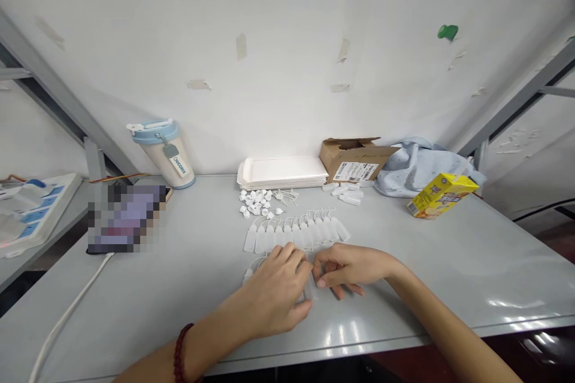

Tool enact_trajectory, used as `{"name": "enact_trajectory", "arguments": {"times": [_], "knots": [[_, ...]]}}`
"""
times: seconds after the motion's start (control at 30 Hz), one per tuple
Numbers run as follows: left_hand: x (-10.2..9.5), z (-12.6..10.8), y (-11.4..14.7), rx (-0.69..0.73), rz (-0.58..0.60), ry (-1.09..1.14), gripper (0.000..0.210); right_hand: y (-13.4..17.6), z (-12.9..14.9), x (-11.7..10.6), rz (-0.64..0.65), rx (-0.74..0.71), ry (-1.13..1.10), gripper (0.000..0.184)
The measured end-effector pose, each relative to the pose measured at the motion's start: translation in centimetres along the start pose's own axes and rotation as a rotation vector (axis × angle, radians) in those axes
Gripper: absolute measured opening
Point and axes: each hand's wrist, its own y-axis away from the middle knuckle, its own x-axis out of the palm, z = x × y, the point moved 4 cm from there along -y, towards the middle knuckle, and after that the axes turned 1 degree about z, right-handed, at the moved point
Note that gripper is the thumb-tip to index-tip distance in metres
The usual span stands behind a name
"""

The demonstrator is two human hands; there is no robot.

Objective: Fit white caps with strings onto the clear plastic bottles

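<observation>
Grey table (pixel 202 275), seen from above. Left hand (pixel 279 290) palm down, fingers bent together and thumb set a little apart, lying over a front group of translucent vials (pixel 308 292); one vial end and a thin strap show beyond its fingers on the far left side. Right hand (pixel 350 266) just beside it, index finger and thumb brought near each other, other fingers loosely curled, tips by the right edge of the same group. Fingers hide the contact, so cannot tell whether either hand grips a vial. Red bead bracelet (pixel 178 353) on left wrist.

Behind the hands: row of translucent vials (pixel 296 233), side by side, thin straps at their far ends, the rightmost tilted. Beyond the row, white caps (pixel 256 200) in a loose heap, with straps (pixel 286 195) to their right. Further back, stack of white trays (pixel 283 172) against the wall, open cardboard box (pixel 335 161) at its right end, loose vials (pixel 348 191) before the box. Far right: blue cloth (pixel 406 170), yellow carton (pixel 442 196) in front of it. Far left: lidded tumbler (pixel 167 155) upright, phone (pixel 128 221) nearer, white cable (pixel 72 311) running from it
</observation>
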Motion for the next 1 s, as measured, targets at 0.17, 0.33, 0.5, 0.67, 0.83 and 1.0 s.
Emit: {"name": "enact_trajectory", "arguments": {"times": [0.17, 0.33, 0.5, 0.67, 0.83, 1.0], "knots": [[-0.14, -0.08, 0.0, -0.008, 0.02, -0.005, 0.018, -0.11, -0.03, -0.06, -0.007, -0.013, -0.012, 0.023], [-0.18, 0.05, 0.1, -0.012, 0.015, -0.001, 0.019, -0.09, 0.06, -0.06, -0.008, -0.002, -0.009, 0.024], [-0.21, 0.25, 0.21, 0.002, -0.012, -0.002, 0.02, -0.03, 0.29, -0.04, -0.014, 0.006, -0.01, 0.027], [-0.26, 0.17, 0.26, 0.027, -0.045, 0.013, 0.022, -0.11, 0.17, -0.04, -0.011, 0.003, -0.016, 0.025], [-0.06, 0.29, 0.29, 0.029, -0.033, 0.024, 0.023, -0.17, 0.09, -0.08, -0.015, -0.017, -0.008, 0.022], [0.08, 0.44, 0.33, 0.035, -0.031, 0.033, 0.023, 0.23, 0.16, -0.25, -0.001, -0.006, 0.002, 0.024]]}}
